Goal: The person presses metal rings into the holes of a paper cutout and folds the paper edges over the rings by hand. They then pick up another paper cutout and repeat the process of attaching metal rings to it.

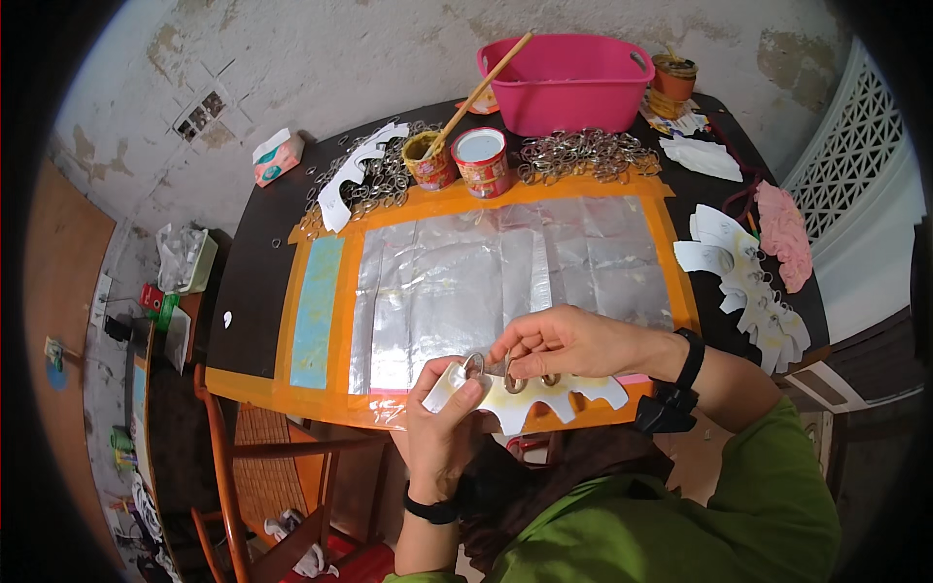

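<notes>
A white strip of card (530, 403) with scalloped cut-outs along one side is held just above the table's near edge. My left hand (442, 423) grips its left end, thumb on top and fingers underneath. Several metal rings stand along the strip's upper edge, with yellowish smears near them. My right hand (564, 342) pinches one metal ring (512, 382) between thumb and finger at the strip's middle. Another ring (473, 365) sits by my left thumb. How the rings attach to the card is too small to tell.
A silvery sheet (457, 282) framed by orange tape covers the table. Behind it stand a pot (429, 163) with a wooden stick, a red can (481, 165), heaped metal rings (588, 155) and a pink tub (564, 87). More scalloped strips (748, 291) lie at right.
</notes>
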Motion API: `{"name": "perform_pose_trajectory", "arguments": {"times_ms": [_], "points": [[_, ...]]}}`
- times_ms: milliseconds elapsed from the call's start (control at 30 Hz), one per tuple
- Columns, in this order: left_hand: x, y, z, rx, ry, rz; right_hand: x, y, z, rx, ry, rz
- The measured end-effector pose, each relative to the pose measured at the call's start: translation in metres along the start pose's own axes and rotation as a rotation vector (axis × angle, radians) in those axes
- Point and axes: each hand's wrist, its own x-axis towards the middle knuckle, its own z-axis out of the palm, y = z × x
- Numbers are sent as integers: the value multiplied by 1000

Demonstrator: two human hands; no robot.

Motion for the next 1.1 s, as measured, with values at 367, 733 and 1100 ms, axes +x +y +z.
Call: {"name": "perform_pose_trajectory", "arguments": {"times_ms": [367, 733, 1100], "points": [[1, -39, -6, -541, -275, 101, 1, -1, 0, 68, 226, -147], [-9, -22, 22, 292, 224, 198, 0, 9, 14, -135, 314, -244], [2, -29, 26, 170, 293, 315, -2, 5, 16, -202, 289, -248]]}}
